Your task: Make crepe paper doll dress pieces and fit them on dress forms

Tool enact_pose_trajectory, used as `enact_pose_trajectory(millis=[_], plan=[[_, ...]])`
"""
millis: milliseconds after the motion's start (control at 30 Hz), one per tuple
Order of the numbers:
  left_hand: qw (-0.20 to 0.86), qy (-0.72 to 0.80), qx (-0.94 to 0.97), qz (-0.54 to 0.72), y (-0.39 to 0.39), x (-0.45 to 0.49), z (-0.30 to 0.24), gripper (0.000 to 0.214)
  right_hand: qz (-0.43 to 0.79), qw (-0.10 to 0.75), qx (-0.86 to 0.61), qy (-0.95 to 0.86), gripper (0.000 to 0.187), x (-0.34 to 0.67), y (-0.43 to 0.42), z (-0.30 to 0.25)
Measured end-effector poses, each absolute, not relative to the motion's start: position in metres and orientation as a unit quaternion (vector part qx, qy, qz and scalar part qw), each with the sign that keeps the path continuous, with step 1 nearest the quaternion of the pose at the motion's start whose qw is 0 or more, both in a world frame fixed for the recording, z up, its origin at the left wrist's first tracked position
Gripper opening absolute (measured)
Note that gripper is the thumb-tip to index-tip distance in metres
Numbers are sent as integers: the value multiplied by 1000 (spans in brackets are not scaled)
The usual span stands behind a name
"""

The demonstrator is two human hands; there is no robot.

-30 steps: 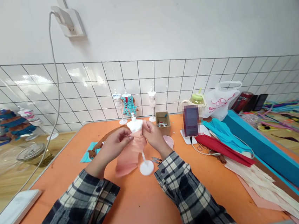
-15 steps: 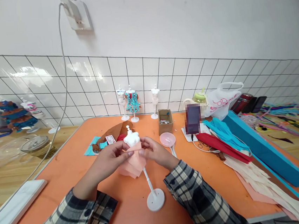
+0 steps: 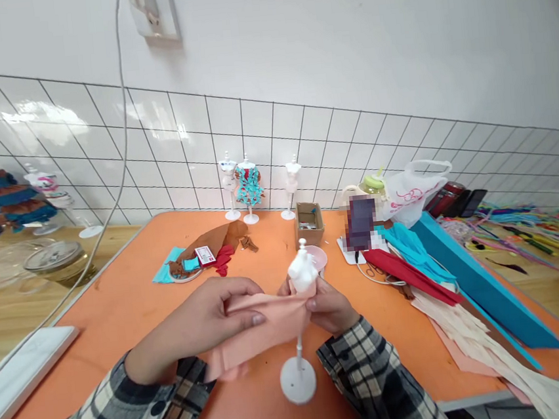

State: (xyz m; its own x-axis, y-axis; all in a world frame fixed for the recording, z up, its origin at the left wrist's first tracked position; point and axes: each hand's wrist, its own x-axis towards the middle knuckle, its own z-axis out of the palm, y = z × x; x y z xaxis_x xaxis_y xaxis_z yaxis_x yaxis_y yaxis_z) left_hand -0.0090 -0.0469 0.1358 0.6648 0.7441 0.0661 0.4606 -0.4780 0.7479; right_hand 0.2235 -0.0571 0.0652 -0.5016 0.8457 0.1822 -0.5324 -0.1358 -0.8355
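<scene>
A small white mannequin point(image 3: 303, 272) on a round-based stand point(image 3: 298, 380) is in front of me, nearly upright. Peach fabric point(image 3: 266, 326) covers its lower torso and stretches out to the left, its loose end hanging over the table. My left hand point(image 3: 215, 311) pinches the top edge of this fabric between thumb and fingers, apart from the mannequin. At the mannequin's right side, my right hand point(image 3: 331, 303) is closed on the fabric against the body, thumb in front. Some of the right fingers are hidden behind the mannequin.
Three mannequins point(image 3: 248, 186) stand by the tiled wall beside a small cardboard box point(image 3: 309, 223). A pink spoon point(image 3: 316, 256) lies behind the held mannequin. At right are a phone point(image 3: 361, 223), a plastic bag point(image 3: 418, 189) and fabric strips point(image 3: 414, 275). Fabric scraps point(image 3: 222, 258) lie back left.
The mannequin has moved right and stands straighter. My left hand has drawn away from it, pulling the peach fabric out to the left. My right hand stays at its side.
</scene>
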Motion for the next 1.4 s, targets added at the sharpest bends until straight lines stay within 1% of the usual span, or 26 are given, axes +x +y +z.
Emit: enact_pose_trajectory(millis=[100, 167, 233, 300, 400, 500, 567, 633, 767, 900, 933, 967, 1067, 1200, 1300, 1367, 1400], plan=[[368, 351, 836, 206, -51, -9, 139, 27, 756, 464, -143, -440, 37, 222, -62, 64], [366, 356, 823, 248, -51, -6, 137, 27, 776, 439, -150, -428, 47, 219, -64, 62], [364, 351, 810, 297, -50, -3, 133, 23, 790, 416, -151, -424, 53, 217, -65, 61], [366, 341, 802, 327, -49, -1, 129, 19, 794, 411, -138, -426, 52, 215, -65, 62], [379, 335, 799, 325, -49, 3, 125, 19, 790, 417, -128, -431, 51, 215, -67, 64], [382, 335, 799, 323, -51, 8, 123, 27, 787, 427, -142, -423, 67, 217, -68, 64], [399, 336, 794, 312, -52, 11, 124, 26, 781, 441, -153, -416, 76, 219, -68, 63], [415, 345, 789, 293, -53, 12, 124, 26, 773, 451, -175, -410, 79, 221, -68, 63], [406, 382, 786, 266, -51, 9, 120, 26, 760, 450, -223, -412, 75, 223, -63, 66], [396, 437, 767, 252, -34, -1, 110, 28, 737, 457, -270, -419, 52, 222, -44, 63], [388, 455, 762, 247, -28, -4, 107, 29, 735, 453, -283, -417, 50, 221, -37, 61], [371, 477, 759, 243, -22, -7, 104, 28, 735, 450, -292, -414, 51, 220, -29, 57], [345, 525, 743, 233, -7, -18, 96, 26, 747, 420, -300, -420, 66, 216, -7, 43], [368, 551, 720, 207, 3, -40, 89, 25, 741, 360, -363, -435, 87, 211, 13, 20], [376, 575, 700, 196, 6, -58, 87, 25, 747, 305, -412, -424, 112, 208, 21, 11], [393, 591, 676, 198, 8, -68, 86, 24, 743, 299, -427, -419, 126, 205, 23, 10], [400, 599, 665, 198, 9, -72, 85, 25, 735, 301, -436, -424, 129, 202, 22, 11]])
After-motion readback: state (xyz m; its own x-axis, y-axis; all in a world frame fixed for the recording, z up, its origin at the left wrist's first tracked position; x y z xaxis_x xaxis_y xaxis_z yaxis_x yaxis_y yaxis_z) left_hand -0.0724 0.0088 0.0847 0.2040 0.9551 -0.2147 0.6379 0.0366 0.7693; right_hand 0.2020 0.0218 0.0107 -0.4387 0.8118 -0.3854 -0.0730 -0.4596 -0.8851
